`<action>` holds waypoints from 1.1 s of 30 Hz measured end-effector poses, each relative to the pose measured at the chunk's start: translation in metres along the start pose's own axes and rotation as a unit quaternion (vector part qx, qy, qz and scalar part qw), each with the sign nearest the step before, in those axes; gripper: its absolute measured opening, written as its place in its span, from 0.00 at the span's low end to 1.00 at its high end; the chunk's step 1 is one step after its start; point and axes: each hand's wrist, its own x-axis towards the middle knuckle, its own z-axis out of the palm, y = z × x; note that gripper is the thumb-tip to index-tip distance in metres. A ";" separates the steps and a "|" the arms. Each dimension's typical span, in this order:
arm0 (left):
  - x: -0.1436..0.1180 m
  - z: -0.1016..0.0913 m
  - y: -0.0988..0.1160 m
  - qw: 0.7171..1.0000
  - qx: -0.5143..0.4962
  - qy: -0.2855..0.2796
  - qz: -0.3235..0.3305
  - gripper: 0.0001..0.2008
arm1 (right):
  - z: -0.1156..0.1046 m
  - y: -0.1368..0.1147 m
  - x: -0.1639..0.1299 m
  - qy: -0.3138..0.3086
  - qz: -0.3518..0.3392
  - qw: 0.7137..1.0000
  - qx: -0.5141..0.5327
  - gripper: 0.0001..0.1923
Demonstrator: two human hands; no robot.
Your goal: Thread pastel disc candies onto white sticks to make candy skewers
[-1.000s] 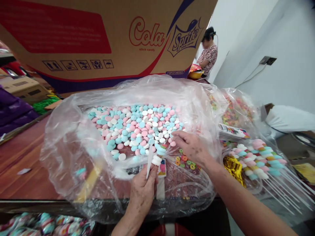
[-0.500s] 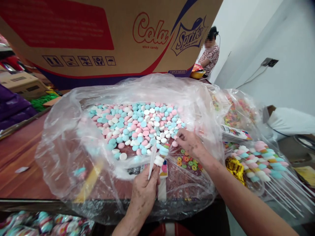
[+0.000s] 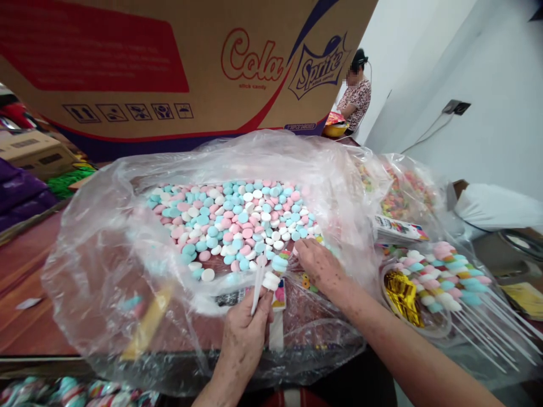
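Nearest the camera, the left hand (image 3: 245, 333) is closed around a white stick (image 3: 257, 288) that carries a few candy discs (image 3: 274, 271), held upright at the near edge of the clear plastic bag (image 3: 97, 249). Just right of the stick, the right hand (image 3: 319, 264) rests inside the bag, fingers curled at the edge of the loose candy pile (image 3: 237, 220); whether it pinches a piece cannot be told. Right of the bag lie finished candy sticks (image 3: 441, 277). Behind the bag stands a cardboard box (image 3: 169, 62), with another person (image 3: 355, 93) beyond it.
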 end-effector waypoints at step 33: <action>0.000 -0.002 -0.005 0.996 0.084 -0.021 0.037 0.19 | -0.020 -0.017 -0.012 0.077 0.055 0.915 0.393 0.09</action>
